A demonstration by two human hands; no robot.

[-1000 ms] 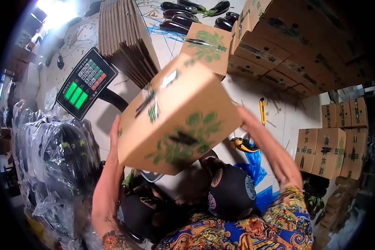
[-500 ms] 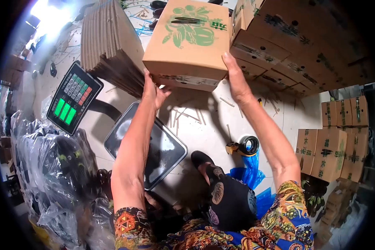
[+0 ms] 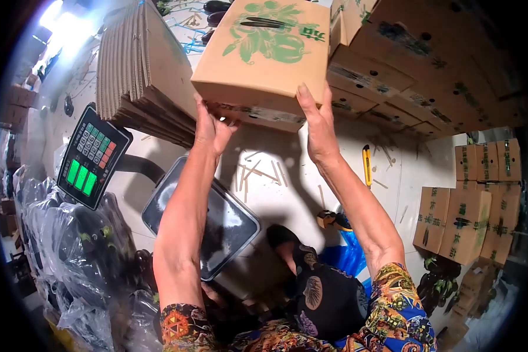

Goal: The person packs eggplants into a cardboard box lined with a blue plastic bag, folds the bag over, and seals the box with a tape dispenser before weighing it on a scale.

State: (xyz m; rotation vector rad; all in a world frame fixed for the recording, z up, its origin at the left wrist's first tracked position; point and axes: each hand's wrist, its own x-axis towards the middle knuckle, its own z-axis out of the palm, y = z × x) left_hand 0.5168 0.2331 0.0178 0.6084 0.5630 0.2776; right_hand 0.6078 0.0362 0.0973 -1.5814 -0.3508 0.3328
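Note:
A brown cardboard box [image 3: 264, 64] with a green vegetable print on top is held up in front of me with both arms stretched out. My left hand [image 3: 212, 128] grips its near left lower corner, the fingers partly hidden under the box. At the near right corner my right hand [image 3: 320, 120] holds on, thumb up against the front face and fingers along the side. Just right of the box rises a stack of similar cartons [image 3: 393, 76]. Flattened cardboard sheets [image 3: 141, 70] stand upright to its left.
A scale display [image 3: 92, 157] with lit green digits stands left, beside its black-rimmed platform [image 3: 232, 226]. Clear plastic bags of eggplants [image 3: 88, 234] fill the lower left. On the floor lie a yellow cutter [image 3: 367, 165], a tape dispenser [image 3: 333, 220] and scraps. More boxes [image 3: 454, 220] are stacked right.
My right hand has shifted left along the box's corner, and the box appears slightly turned. The view has moved a little; the yellow cutter is now visible beside my right forearm.

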